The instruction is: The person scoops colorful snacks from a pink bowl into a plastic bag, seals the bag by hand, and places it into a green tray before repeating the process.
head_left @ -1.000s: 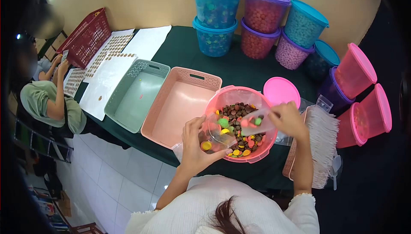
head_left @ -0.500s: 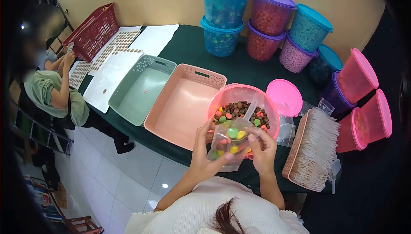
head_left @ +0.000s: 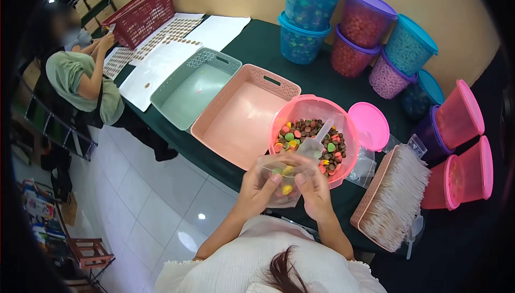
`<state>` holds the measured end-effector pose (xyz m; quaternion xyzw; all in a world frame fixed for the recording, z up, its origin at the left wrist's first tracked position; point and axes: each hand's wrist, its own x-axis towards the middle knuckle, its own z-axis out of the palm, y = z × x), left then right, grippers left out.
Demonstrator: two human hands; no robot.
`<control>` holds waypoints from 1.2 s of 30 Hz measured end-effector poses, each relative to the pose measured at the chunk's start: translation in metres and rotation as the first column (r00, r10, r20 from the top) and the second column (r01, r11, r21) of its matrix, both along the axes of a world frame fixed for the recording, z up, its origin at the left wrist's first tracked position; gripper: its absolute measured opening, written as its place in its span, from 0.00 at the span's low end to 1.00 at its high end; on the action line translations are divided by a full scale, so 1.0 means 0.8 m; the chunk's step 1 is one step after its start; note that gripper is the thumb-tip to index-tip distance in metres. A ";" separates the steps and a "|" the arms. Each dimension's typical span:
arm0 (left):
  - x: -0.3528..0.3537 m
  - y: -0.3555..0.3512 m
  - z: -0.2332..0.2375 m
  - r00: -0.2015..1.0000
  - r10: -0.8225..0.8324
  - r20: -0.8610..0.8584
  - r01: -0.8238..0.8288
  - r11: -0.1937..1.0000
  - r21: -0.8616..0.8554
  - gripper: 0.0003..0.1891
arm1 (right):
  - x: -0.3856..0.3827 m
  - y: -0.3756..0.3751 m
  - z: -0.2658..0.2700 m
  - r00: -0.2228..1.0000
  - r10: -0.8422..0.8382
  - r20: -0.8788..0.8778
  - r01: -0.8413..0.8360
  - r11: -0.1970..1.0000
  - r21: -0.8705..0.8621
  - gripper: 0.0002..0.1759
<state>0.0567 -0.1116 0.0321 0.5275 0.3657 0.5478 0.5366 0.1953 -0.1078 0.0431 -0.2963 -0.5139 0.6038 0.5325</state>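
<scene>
It's a confectionery workroom, stacked with candy tubs [head_left: 310, 2].

I noted the left hand [head_left: 255, 192] and right hand [head_left: 316, 193] gripping opposite sides of a clear plastic pouch [head_left: 280, 200] containing coloured candies [head_left: 287, 189]. Beyond it, a translucent scoop [head_left: 311, 147] rested on mixed candies [head_left: 304, 126] inside a pink tub [head_left: 350, 132]; a peach basket [head_left: 241, 115] stood just beside.

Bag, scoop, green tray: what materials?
Bag: probably thin plastic film, glossy; see-through, with highlights.
Scoop: likely rigid plastic, frosted; translucent and colourless.
Green tray: looks like moulded plastic, smooth satin; soft sheen, perforated wall. Exact polymers can't be told.
</scene>
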 end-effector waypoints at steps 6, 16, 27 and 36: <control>-0.016 -0.010 0.002 0.989 0.096 -0.114 -0.105 0.992 -0.070 0.11 | -0.006 0.002 -0.015 0.992 -0.091 0.091 0.087 0.995 0.056 0.08; -0.085 0.010 -0.002 0.934 0.355 0.042 -0.349 0.930 -0.112 0.06 | -0.087 0.031 0.003 0.998 -0.041 0.046 0.040 0.999 0.017 0.09; -0.274 0.108 0.002 0.978 0.209 0.020 -0.210 0.976 0.053 0.05 | -0.264 0.139 -0.008 0.929 -0.122 0.349 0.037 0.970 0.239 0.07; -0.377 0.162 -0.006 0.979 0.205 -0.003 -0.205 0.979 -0.001 0.05 | -0.375 0.195 -0.019 0.974 -0.088 0.207 0.052 0.984 0.172 0.05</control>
